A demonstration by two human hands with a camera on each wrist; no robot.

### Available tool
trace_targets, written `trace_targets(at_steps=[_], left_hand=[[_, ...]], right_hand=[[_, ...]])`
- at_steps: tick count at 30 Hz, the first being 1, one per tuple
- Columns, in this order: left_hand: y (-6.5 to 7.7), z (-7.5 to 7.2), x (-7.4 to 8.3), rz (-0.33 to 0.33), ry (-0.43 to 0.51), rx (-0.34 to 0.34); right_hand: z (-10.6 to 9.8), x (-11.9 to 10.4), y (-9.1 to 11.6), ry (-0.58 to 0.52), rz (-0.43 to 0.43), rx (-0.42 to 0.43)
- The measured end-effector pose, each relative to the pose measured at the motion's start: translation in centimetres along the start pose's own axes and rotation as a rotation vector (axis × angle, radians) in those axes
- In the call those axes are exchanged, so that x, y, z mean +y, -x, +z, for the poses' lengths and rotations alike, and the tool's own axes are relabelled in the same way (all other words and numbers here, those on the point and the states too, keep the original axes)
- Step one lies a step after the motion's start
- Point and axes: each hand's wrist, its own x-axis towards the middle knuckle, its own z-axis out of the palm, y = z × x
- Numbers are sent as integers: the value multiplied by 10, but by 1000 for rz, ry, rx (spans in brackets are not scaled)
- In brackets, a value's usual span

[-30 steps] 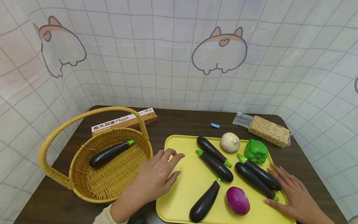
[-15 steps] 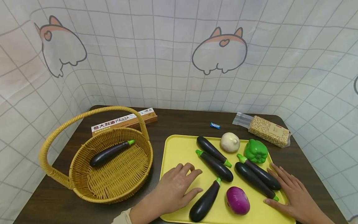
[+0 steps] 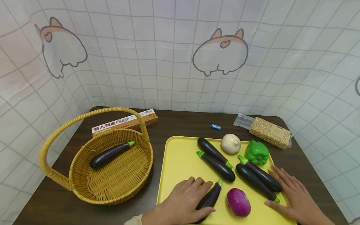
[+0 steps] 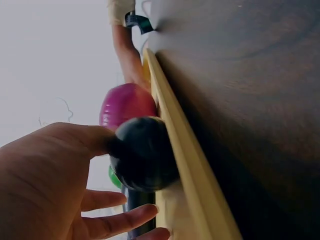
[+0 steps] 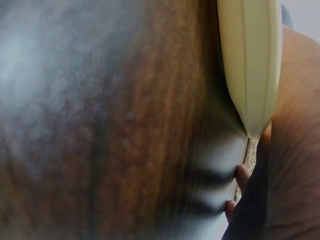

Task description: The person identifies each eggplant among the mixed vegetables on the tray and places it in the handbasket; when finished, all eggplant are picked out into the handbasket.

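My left hand is over an eggplant at the front of the yellow tray. In the left wrist view the thumb reaches the rounded end of this eggplant, while the other fingers extend loosely along its far side without a visible firm grip. Right of it lies a purple onion. My right hand rests, fingers spread, over the tray's right edge, beside two eggplants lying together. Another pair of eggplants lies mid-tray. One more eggplant is inside the wicker basket.
A white round vegetable and a green bell pepper sit at the tray's back. Behind it lie a small blue packet and a bag of grains. A pasta box is behind the basket, whose tall handle arches up.
My left hand has moved from beside the basket rightward and toward the front, onto the front eggplant. My right hand has stayed at the tray's right edge.
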Motion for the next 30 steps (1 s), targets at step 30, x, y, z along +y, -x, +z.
trace_targets(at_steps=[30], left_hand=[[2, 5, -3, -123, 12, 51]], right_hand=[[0, -1, 0, -41, 20, -12]])
